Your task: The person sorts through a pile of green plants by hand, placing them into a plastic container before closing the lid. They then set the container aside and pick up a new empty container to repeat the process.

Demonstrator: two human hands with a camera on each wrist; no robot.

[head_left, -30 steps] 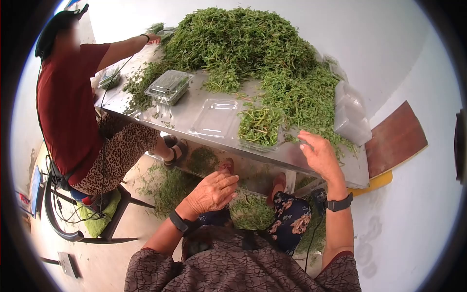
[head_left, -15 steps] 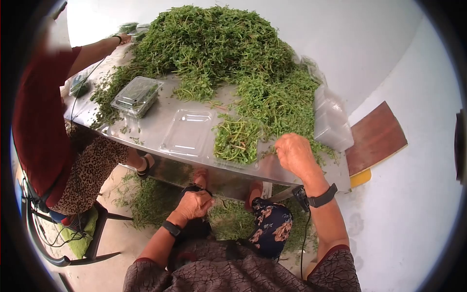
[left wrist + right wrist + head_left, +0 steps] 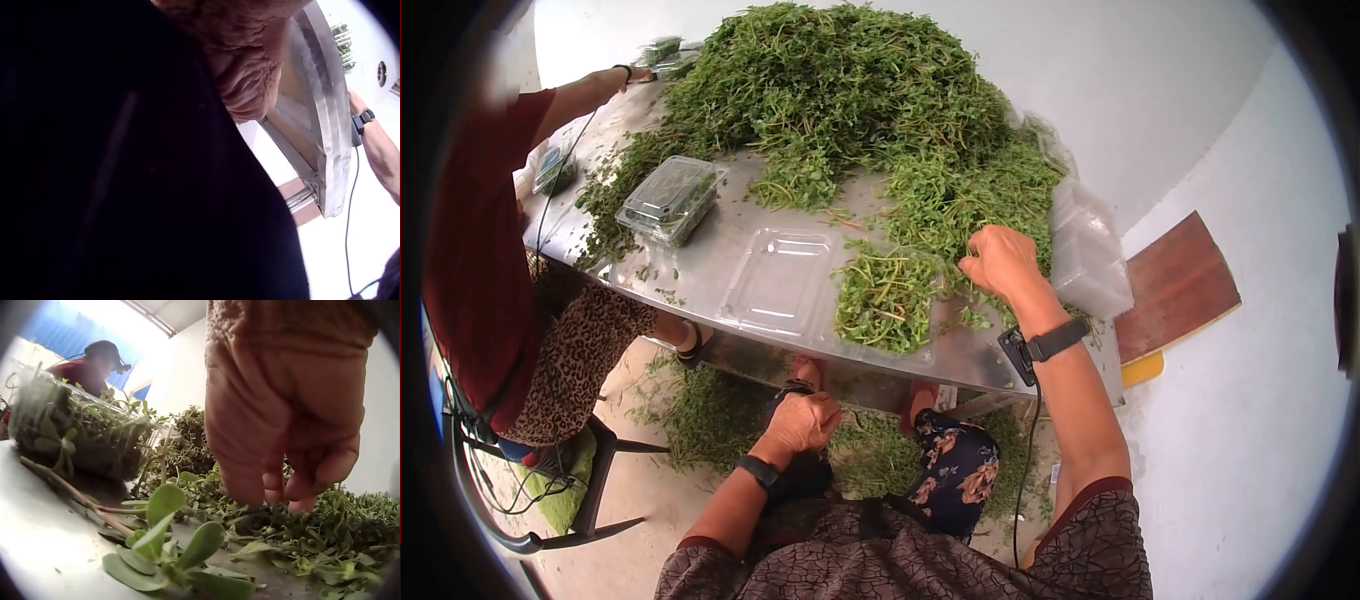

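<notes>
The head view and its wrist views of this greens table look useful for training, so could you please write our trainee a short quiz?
1. Which hand is down at the loose greens: A, the left; B, the right; C, both?
2. True or false: in the head view, the closed container sits to the left of the open container that holds greens.
3. Fill in: at the left of the head view, the shirt is dark ____.

Key: 1: B, the right hand; the left hand is apart from them. 2: True. 3: Red.
</notes>
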